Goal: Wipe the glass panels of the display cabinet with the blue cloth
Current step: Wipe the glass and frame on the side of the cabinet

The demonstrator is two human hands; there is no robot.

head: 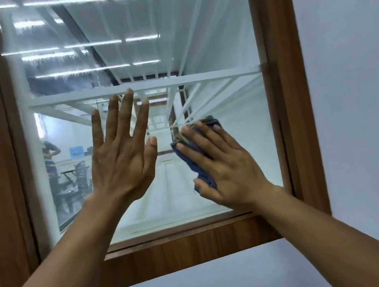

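A glass panel (216, 39) in a brown wooden frame (282, 79) fills the head view. My right hand (224, 165) lies flat on the folded blue cloth (192, 160) and presses it against the lower right of the glass, fingers straight and spread. Most of the cloth is hidden under that hand. My left hand (120, 154) is raised to the left of it with fingers straight and spread, palm toward the middle of the glass; whether it touches the pane is unclear.
White shelves (144, 86) show behind the glass. The pane reflects ceiling lights (62, 2) and, at lower left, a standing person (51, 162) with chairs. Pale wall (359, 91) lies right of and below the frame.
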